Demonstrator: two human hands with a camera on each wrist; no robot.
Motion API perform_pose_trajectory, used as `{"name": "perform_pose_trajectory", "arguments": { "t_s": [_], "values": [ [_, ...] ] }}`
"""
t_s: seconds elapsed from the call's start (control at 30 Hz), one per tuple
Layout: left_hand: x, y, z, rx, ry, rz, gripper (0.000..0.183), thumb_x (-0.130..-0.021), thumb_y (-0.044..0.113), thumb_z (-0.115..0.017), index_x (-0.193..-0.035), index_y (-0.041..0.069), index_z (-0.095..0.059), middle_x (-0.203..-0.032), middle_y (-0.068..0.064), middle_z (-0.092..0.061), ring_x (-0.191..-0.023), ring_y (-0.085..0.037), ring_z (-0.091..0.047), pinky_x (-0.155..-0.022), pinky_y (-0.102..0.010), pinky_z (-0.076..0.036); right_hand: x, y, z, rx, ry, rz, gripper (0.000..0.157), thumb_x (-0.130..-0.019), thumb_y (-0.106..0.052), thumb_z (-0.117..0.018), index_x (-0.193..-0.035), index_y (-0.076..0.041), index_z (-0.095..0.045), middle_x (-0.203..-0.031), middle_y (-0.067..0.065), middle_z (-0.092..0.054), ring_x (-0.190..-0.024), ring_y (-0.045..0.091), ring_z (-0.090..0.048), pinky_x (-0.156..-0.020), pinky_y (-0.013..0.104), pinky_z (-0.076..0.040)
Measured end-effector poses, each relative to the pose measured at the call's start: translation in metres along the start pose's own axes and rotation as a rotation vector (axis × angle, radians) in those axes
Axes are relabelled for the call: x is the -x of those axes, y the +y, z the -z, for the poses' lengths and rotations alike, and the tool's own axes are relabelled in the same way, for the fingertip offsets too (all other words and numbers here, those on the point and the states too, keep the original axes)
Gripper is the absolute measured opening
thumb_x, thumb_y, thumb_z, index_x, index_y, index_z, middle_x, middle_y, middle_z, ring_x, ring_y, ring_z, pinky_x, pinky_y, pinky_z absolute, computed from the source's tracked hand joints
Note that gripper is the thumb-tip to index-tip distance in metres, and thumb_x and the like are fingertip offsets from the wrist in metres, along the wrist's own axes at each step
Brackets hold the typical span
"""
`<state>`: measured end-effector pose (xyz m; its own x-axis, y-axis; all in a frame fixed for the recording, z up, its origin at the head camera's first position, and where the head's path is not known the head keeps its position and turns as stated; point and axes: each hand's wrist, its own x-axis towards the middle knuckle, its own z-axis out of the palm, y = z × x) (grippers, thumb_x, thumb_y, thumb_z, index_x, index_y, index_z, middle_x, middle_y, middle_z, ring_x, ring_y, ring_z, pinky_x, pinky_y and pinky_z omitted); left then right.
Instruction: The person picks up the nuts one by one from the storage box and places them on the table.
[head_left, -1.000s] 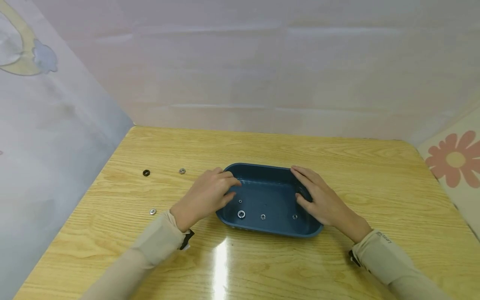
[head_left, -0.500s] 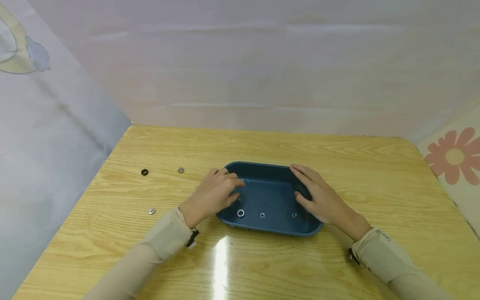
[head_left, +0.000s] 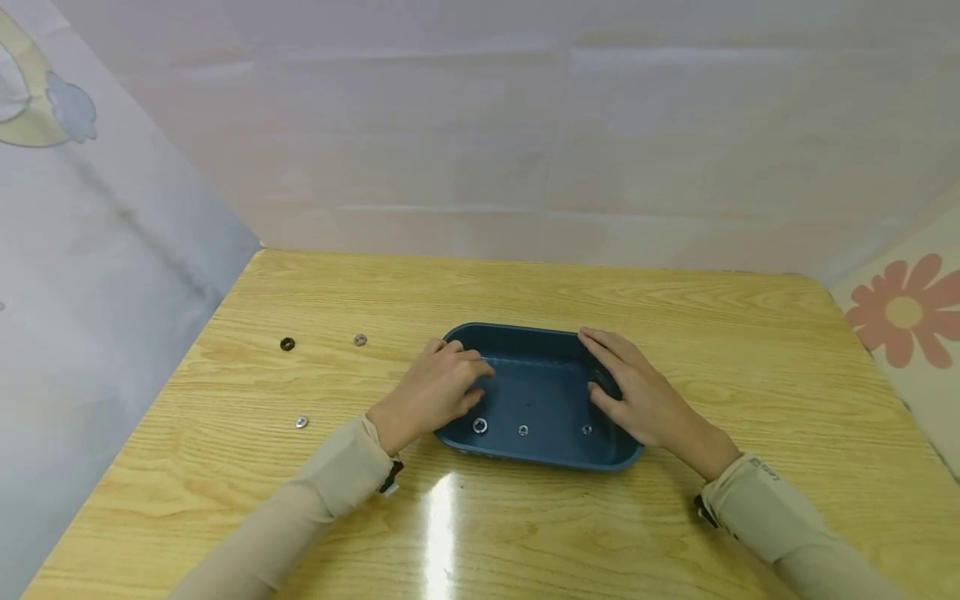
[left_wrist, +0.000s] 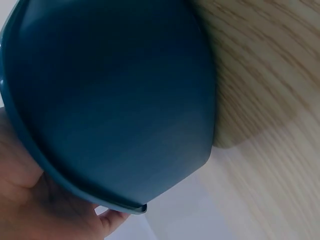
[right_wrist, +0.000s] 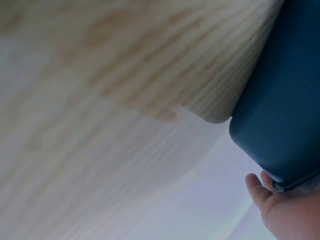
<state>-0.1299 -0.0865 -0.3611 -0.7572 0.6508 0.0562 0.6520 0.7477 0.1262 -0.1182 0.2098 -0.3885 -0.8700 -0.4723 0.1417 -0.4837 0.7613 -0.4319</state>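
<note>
A dark blue tray (head_left: 540,457) sits on the table between both hands. My left hand (head_left: 438,387) reaches over the tray's left end, fingers bent, thumb and forefinger inside and apart. In the left wrist view the palm lies over the tray's rim (left_wrist: 65,182). Across the right end rests my right hand (head_left: 641,396), fingers fairly straight at the far rim, thumb inside; fingertips show past the rim in the right wrist view. On the tray floor lie a larger nut (head_left: 480,426), a smaller nut (head_left: 523,431) and another small nut (head_left: 587,430). The floor beneath the left hand is hidden.
Left of the tray, a black nut (head_left: 287,343), a silver nut (head_left: 360,340) and a round silver piece (head_left: 302,422) lie on the wooden table (head_left: 570,550). A pale wall covering (head_left: 480,125) stands behind the table.
My left hand has shifted slightly right, deeper into the tray, and a tiny nut near its thumb is now hidden from view. The right hand and tray stay put.
</note>
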Motion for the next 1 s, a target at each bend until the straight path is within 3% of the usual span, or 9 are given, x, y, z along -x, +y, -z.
{"name": "perform_pose_trajectory", "arguments": {
  "t_s": [0.53,0.77,1.0],
  "values": [
    [-0.003,0.0,-0.012,-0.018,-0.057,0.008,0.022,-0.089,0.023,-0.076,-0.11,0.018,-0.077,-0.109,0.001,-0.074,-0.092,-0.021,-0.06,-0.084,-0.036,-0.04,0.001,0.0,-0.001,0.009,0.015,0.009,0.069,-0.095,-0.009,-0.062,-0.155,-0.002,-0.029,-0.161,0.015,-0.027,-0.146,0.038,-0.029,-0.111,0.058,-0.034],
    [-0.005,0.0,-0.012,-0.048,-0.032,-0.001,0.003,-0.088,0.017,-0.074,-0.089,0.017,-0.078,-0.09,0.001,-0.071,-0.082,-0.021,-0.055,-0.082,-0.035,-0.039,0.0,0.0,0.0,0.013,0.016,0.013,0.068,-0.095,-0.009,-0.063,-0.154,0.0,-0.031,-0.16,0.016,-0.028,-0.146,0.038,-0.029,-0.11,0.058,-0.034],
    [-0.005,0.002,-0.014,-0.098,-0.018,-0.015,0.012,-0.084,0.015,-0.077,-0.073,0.017,-0.072,-0.078,0.001,-0.066,-0.076,-0.02,-0.052,-0.082,-0.036,-0.041,0.0,0.001,-0.001,0.014,0.018,0.009,0.068,-0.095,-0.009,-0.063,-0.154,-0.001,-0.03,-0.161,0.015,-0.027,-0.146,0.038,-0.029,-0.111,0.058,-0.034]
  ]
}}
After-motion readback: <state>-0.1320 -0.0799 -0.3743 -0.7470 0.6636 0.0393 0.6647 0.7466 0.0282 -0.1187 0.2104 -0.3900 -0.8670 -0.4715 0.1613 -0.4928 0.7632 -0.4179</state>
